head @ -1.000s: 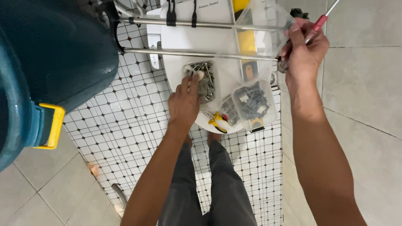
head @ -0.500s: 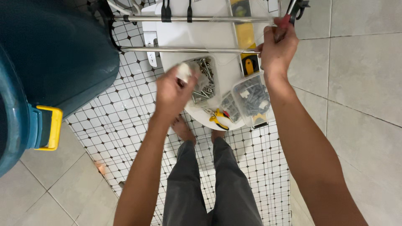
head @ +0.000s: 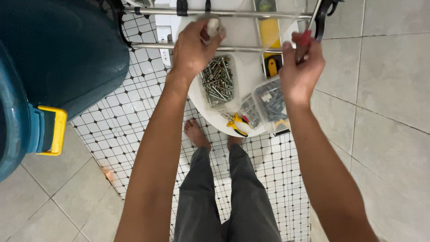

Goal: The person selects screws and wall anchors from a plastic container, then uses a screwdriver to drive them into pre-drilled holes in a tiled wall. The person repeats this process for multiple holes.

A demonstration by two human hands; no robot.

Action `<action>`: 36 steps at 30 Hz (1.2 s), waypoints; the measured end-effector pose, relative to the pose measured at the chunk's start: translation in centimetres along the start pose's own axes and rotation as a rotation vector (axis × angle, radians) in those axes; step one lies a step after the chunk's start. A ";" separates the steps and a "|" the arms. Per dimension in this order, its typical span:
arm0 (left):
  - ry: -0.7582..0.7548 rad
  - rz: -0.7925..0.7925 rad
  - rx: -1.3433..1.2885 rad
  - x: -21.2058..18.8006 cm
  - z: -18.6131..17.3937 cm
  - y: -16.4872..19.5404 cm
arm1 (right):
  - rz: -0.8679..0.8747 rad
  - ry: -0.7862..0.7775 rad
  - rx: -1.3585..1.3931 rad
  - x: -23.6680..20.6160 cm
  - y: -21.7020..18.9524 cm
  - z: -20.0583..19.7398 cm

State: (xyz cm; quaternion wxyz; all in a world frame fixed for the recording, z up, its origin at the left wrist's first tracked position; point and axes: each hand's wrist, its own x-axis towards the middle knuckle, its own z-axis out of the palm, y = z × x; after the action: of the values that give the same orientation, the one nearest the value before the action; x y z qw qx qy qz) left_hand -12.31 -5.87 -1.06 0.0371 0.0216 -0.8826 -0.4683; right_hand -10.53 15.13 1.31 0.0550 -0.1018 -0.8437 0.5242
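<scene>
My left hand (head: 193, 47) is raised near two horizontal chrome bars (head: 251, 14) and pinches a small white plastic piece (head: 213, 27) between thumb and fingers. My right hand (head: 300, 67) grips the red handle of a screwdriver (head: 309, 33) whose metal shaft points up toward the upper bar. Below both hands, a clear open box of metal screws (head: 218, 81) and a clear box of grey wall plugs (head: 272, 104) rest on a white toilet lid (head: 244, 67).
Yellow-handled pliers (head: 236, 124) lie at the lid's front edge. A yellow tool (head: 270, 67) lies behind the boxes. A large teal water drum (head: 58, 58) with a yellow-handled piece (head: 53, 131) fills the left. My bare feet (head: 197, 134) stand on small-tiled floor.
My left hand rose from the screw box up to the bars, carrying the white piece. My right hand with the screwdriver shifted left and lower in view.
</scene>
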 end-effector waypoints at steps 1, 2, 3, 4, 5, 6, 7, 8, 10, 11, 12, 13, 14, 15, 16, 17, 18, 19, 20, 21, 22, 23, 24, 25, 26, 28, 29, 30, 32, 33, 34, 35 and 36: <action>-0.008 -0.045 -0.024 -0.2 0.1 -0.2 | 0.040 -0.002 0.052 -0.7 0.2 -0.1; -0.019 -0.090 -0.048 -0.5 0.1 -0.4 | 0.083 -0.002 0.104 -1.5 0.5 -0.3; -0.033 -0.137 -0.072 -0.9 0.1 -0.7 | 0.133 -0.014 0.146 -2.4 0.7 -0.7; 0.003 -0.142 -0.049 -1.4 0.1 -0.9 | 0.183 -0.027 0.187 -3.2 0.9 -1.2; 0.042 -0.144 -0.028 -1.8 0.1 -1.2 | 0.228 -0.041 0.229 -3.9 1.2 -1.5; 0.081 -0.146 -0.007 -2.1 0.1 -1.6 | 0.223 -0.039 0.197 -4.5 1.6 -1.8; 0.113 -0.168 -0.021 -2.6 0.1 -1.9 | 0.222 -0.039 0.163 -5.2 1.9 -2.2; 0.145 -0.190 -0.035 -3.1 0.1 -2.3 | 0.221 -0.040 0.128 -5.8 2.3 -2.5; 0.197 -0.187 -0.004 -4.3 0.2 -2.8 | 0.239 -0.043 0.126 -6.8 3.2 -3.0; 0.214 -0.166 0.040 -5.4 0.3 -2.9 | 0.247 -0.046 0.123 -7.2 3.6 -3.3; 0.231 -0.145 0.083 -6.5 0.4 -2.9 | 0.280 -0.040 0.121 -7.7 4.0 -3.6; 0.153 -0.155 0.151 -7.4 0.4 -2.9 | 0.314 -0.034 0.117 -8.2 4.3 -3.9; 0.076 -0.163 0.219 -8.3 0.4 -2.9 | 0.348 -0.029 0.115 -8.6 4.6 -4.1; -0.001 -0.169 0.287 -9.1 0.4 -2.9 | 0.357 -0.036 0.126 -9.2 4.8 -4.3; 0.001 -0.126 0.328 -9.8 0.6 -2.9 | 0.365 -0.042 0.137 -9.7 5.0 -4.6; 0.002 -0.083 0.368 -10.4 0.9 -2.7 | 0.372 -0.048 0.148 -10.2 5.2 -4.7; 0.000 -0.041 0.406 -10.8 1.1 -2.7 | 0.371 -0.063 0.148 -10.7 5.3 -4.9; -0.011 -0.034 0.401 -11.0 1.4 -2.6 | 0.372 -0.078 0.147 -11.3 5.5 -5.0; -0.020 -0.025 0.395 -11.2 1.8 -2.5 | 0.371 -0.093 0.147 -11.8 5.6 -5.2; -0.026 -0.016 0.389 -11.1 2.2 -2.5 | 0.392 -0.102 0.140 -12.3 5.8 -5.2; -0.031 -0.017 0.392 -11.0 2.6 -2.4 | 0.414 -0.111 0.133 -12.8 6.0 -5.2; -0.037 -0.020 0.394 -10.7 2.9 -2.5 | 0.439 -0.121 0.125 -13.4 6.1 -5.2; -0.043 -0.021 0.397 -10.3 3.2 -2.5 | 0.448 -0.126 0.106 -13.9 6.3 -5.4; -0.051 0.008 0.402 -10.0 3.5 -2.5 | 0.456 -0.132 0.090 -14.4 6.4 -5.4; -0.058 0.038 0.407 -9.6 3.6 -2.4 | 0.463 -0.137 0.074 -14.9 6.6 -5.4; -0.109 0.069 0.402 -9.2 4.1 -2.2 | 0.514 -0.132 0.074 -15.9 6.8 -5.5; -0.154 0.072 0.392 -9.0 4.3 -2.0 | 0.541 -0.126 0.075 -16.4 6.9 -5.5; -0.200 0.077 0.383 -8.9 4.5 -1.9 | 0.544 -0.137 0.070 -16.9 7.0 -5.6; -0.274 0.112 0.401 -8.6 4.8 -1.7 | 0.547 -0.159 0.059 -17.8 7.2 -5.8; -0.312 0.128 0.410 -8.5 4.9 -1.7 | 0.570 -0.166 0.078 -18.2 7.2 -5.8; -0.327 0.119 0.409 -8.4 5.0 -1.6 | 0.594 -0.172 0.096 -18.6 7.3 -5.9; -0.342 0.112 0.409 -8.3 5.1 -1.7 | 0.618 -0.178 0.114 -19.0 7.4 -6.0; -0.359 0.104 0.410 -8.2 5.1 -1.7 | 0.651 -0.183 0.112 -19.3 7.5 -6.0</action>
State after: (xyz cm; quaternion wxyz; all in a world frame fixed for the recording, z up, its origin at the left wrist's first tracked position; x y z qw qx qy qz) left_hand -4.58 -2.02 -5.70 -0.1009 -0.1001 -0.9512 -0.2738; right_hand 10.30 19.23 -2.49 -0.1854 -0.3152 -0.7384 0.5666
